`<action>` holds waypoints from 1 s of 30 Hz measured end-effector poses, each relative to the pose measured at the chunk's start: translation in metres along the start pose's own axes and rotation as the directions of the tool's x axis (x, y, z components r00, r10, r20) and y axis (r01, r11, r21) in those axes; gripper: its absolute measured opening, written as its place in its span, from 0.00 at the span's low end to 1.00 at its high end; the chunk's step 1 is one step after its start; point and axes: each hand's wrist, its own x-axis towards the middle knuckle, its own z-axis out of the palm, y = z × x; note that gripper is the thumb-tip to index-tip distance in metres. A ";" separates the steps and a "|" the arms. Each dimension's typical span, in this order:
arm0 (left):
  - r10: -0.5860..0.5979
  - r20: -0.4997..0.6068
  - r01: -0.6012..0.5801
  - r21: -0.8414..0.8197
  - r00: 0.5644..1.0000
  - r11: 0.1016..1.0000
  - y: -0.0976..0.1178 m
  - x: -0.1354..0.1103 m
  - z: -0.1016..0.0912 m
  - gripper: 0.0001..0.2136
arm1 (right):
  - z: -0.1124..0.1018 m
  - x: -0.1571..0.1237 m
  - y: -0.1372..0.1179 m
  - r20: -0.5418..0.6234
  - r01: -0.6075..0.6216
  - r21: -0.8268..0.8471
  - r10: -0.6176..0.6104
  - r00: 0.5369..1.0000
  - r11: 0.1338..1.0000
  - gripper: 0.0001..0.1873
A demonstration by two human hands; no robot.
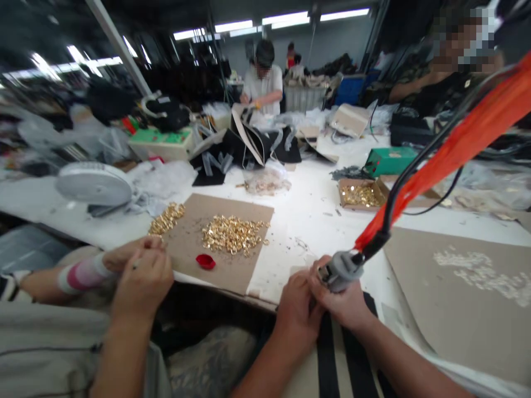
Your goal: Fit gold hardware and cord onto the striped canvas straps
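Observation:
My right hand point(345, 305) is closed around a grey power tool point(342, 271), probably an electric screwdriver, hanging from an orange-red cord point(456, 138). Only the tool's top end shows; its lower part is hidden by my hand. Close against it, my left hand point(295, 303) is closed with curled fingers, and what they hold is hidden. Below both hands a black-and-beige striped fabric piece point(341, 359) lies across the lap at the table's edge.
On brown cardboard point(249, 271) lie a pile of gold metal fittings point(232, 233) and a red cup point(206, 261). A co-worker's hands point(145, 271) are at left. White pieces point(485, 273) lie on cardboard at right. Behind are a box of gold parts point(360, 194) and a green unit point(390, 161).

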 end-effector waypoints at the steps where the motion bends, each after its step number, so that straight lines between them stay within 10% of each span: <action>1: 0.007 0.002 -0.007 -0.004 1.000 1.000 -0.001 -0.001 -0.001 0.20 | 0.003 0.000 -0.001 -0.011 -0.013 -0.019 0.013 1.000 1.000 0.10; 9: 0.015 0.035 -0.017 0.058 0.999 0.998 -0.015 -0.004 -0.001 0.20 | 0.006 0.010 -0.047 -0.159 -0.077 0.035 0.082 0.984 0.996 0.20; 16: 0.022 0.042 -0.030 0.193 0.999 0.981 -0.008 0.002 0.000 0.12 | -0.064 -0.051 -0.073 -0.453 -0.206 -0.048 0.162 0.876 0.977 0.31; 23: -0.034 0.072 0.016 0.246 0.997 0.969 -0.005 0.001 0.005 0.18 | -0.157 -0.168 -0.010 -0.630 -0.580 -0.505 0.187 0.754 0.639 0.26; 27: -0.068 0.080 0.044 0.262 0.995 0.964 -0.002 0.000 0.007 0.20 | -0.177 -0.199 -0.002 -0.582 -0.567 -0.665 0.137 0.801 0.487 0.31; 30: -0.076 0.070 0.057 0.242 0.995 0.969 0.002 -0.002 0.006 0.20 | -0.169 -0.220 -0.009 -0.589 -0.471 -0.756 -0.157 0.793 0.455 0.37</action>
